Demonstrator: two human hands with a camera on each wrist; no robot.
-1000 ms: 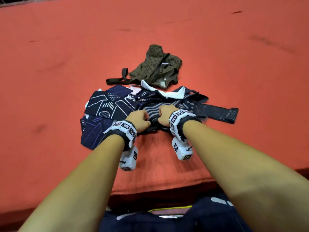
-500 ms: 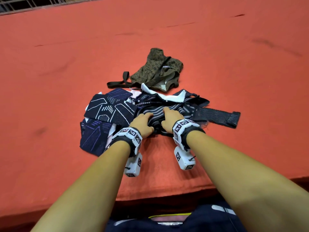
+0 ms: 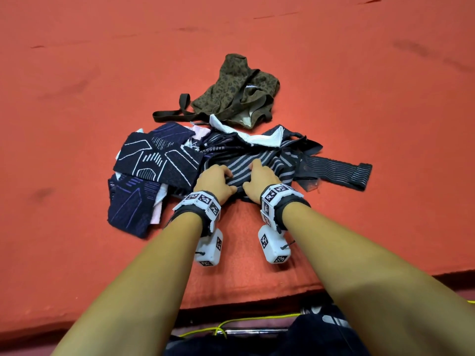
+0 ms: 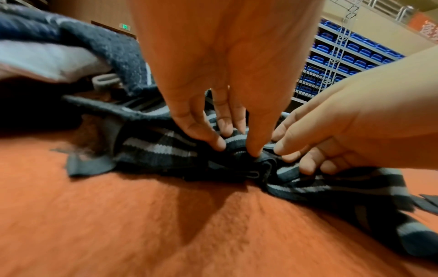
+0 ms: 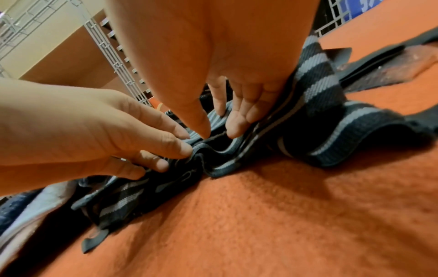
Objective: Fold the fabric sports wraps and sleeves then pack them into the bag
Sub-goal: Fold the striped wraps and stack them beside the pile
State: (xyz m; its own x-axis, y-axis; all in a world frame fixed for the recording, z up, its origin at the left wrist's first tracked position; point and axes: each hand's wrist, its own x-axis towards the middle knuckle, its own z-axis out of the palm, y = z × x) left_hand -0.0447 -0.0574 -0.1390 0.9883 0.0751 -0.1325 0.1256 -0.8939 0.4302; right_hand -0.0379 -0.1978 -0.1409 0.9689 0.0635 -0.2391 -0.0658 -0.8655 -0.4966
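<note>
Looking down from the head view, we see the left hand and the right hand side by side on the grey-striped wrap, which lies crumpled on the orange worktop between a pile of navy patterned sleeves on the left and a black ribbed strap trailing off to the right. Beyond them sits the leopard-print bag, well apart from the hands.

Only the wrist views show us the grip. In the left wrist view the left hand's fingertips are curled down, pinching a bunched ridge of the striped wrap. In the right wrist view the right hand's fingers lie straighter, pressing on the striped fabric, with the thumb tip touching it. These views also show blue bins on shelving behind, which the head view does not show.

Compared with a second ago, when both hands were closed fists at the wrap's near edge, we find them reached further onto the stripes, fingers now extended over the fabric.

The wrap's long axis runs roughly left to right across the worktop, its stripes slanting, its far end pointing toward the ribbed strap.
</note>
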